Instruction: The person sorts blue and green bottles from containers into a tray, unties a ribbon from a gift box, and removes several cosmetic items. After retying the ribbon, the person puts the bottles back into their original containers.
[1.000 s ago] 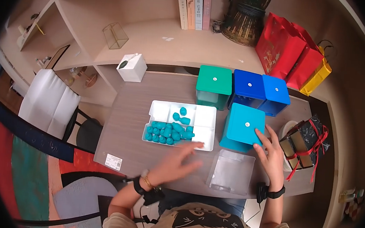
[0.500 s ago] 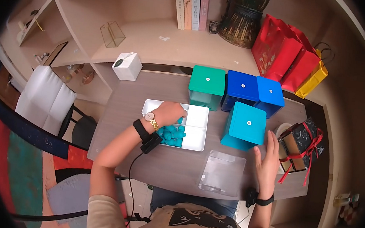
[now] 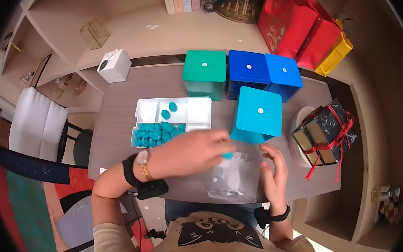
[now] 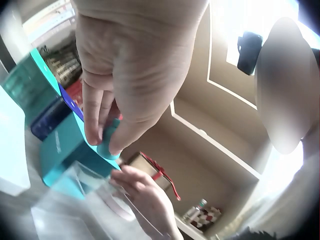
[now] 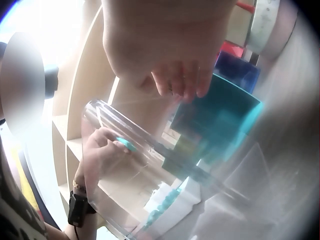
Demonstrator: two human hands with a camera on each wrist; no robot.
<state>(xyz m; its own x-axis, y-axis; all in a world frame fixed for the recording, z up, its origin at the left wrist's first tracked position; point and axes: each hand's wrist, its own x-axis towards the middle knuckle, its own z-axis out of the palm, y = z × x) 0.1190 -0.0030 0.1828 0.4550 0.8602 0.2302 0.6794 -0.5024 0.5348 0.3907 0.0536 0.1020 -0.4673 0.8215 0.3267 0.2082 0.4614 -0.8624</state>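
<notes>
My left hand pinches a small teal bottle-shaped piece between thumb and fingers, over the far side of an open clear plastic box. Beside that box's right wall, my right hand holds nothing, its fingers loosely bent. To the left lies a white divided tray. Many similar teal pieces are heaped in its near compartment, partly hidden by my left hand, and two more sit in the one behind. A teal lidded box stands just beyond the clear one.
Along the back of the table stand a green box, a dark blue box and a lighter blue box. At the right edge is a black-and-tan box tied with red ribbon. A white cube-shaped box occupies the back left.
My left hand went to the tray, then moved right to above the clear box with a teal piece. My right hand left the teal box's side and came nearer the clear box.
</notes>
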